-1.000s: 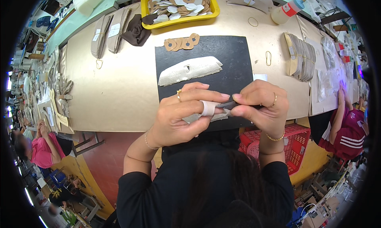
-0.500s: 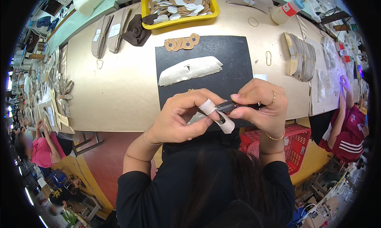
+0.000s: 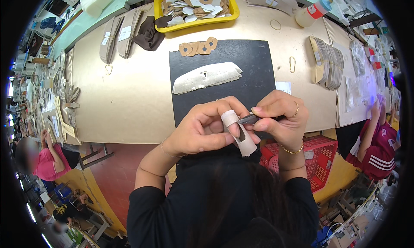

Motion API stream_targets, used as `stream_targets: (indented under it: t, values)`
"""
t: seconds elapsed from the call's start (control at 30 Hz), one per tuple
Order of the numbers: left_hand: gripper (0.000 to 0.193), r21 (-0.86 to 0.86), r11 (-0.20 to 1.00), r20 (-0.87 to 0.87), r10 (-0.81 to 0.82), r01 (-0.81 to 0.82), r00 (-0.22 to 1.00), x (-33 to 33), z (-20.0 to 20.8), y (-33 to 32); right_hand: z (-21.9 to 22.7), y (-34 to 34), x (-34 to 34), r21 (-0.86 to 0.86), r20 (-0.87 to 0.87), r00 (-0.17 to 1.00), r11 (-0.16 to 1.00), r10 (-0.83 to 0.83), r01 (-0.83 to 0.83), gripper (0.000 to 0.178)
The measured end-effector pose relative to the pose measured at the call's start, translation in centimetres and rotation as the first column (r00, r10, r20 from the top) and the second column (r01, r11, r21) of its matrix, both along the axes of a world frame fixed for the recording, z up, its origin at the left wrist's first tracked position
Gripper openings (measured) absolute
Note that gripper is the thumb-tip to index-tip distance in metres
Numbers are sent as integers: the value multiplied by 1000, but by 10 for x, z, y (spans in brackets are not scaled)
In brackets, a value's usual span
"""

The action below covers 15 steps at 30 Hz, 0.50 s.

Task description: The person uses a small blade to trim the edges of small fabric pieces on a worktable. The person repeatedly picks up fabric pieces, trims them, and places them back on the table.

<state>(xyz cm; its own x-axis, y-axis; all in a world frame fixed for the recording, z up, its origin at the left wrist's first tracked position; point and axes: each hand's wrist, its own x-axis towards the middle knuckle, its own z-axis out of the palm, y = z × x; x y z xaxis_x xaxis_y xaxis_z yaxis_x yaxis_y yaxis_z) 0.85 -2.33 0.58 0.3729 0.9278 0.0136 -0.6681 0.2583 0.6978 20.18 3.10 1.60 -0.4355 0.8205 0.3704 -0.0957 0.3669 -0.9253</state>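
My left hand point(image 3: 196, 129) is closed on a curled, pale beige piece point(image 3: 246, 148) with an opening cut through it. One end of the piece loops over a finger. In my right hand point(image 3: 280, 116), thumb and fingers pinch a small, dark, pointed cutting tool point(image 3: 249, 119), its tip at the edge of the opening. Both hands are above the near edge of a black mat point(image 3: 254, 64). Farther up the mat lies a stack of pale, curved pieces point(image 3: 220, 75) with a small slot. Beyond it, several brown pieces point(image 3: 198, 48) with dark spots overlap in a row.
A yellow tray point(image 3: 198, 27) of cut pieces stands at the back, with dark cloth point(image 3: 148, 35) beside it. Banded bundles point(image 3: 330, 64) and a bottle point(image 3: 311, 14) are at the right. A red crate point(image 3: 319, 161) sits below the table edge. Co-workers sit on both sides.
The curled piece has turned, so its opening shows more fully. My right hand has shifted slightly, with the dark tool now pointing lower into the opening.
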Motion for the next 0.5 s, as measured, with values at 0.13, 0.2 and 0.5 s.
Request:
stream_targets:
  t: [0.13, 0.2, 0.5]
  values:
    - [14, -57, 996, 78, -57, 62, 995, -1, 1, 0, 2, 1, 3, 24, 54, 998, 1000, 12, -14, 25]
    - [14, -82, 993, 74, -78, 84, 994, -2, 2, -1, 3, 3, 3, 50, 67, 997, 998, 29, -32, 25]
    - [15, -72, 967, 103, -237, 245, 966, -11, -2, -4, 4, 0, 5, 103, 118, 993, 994, 24, -37, 25]
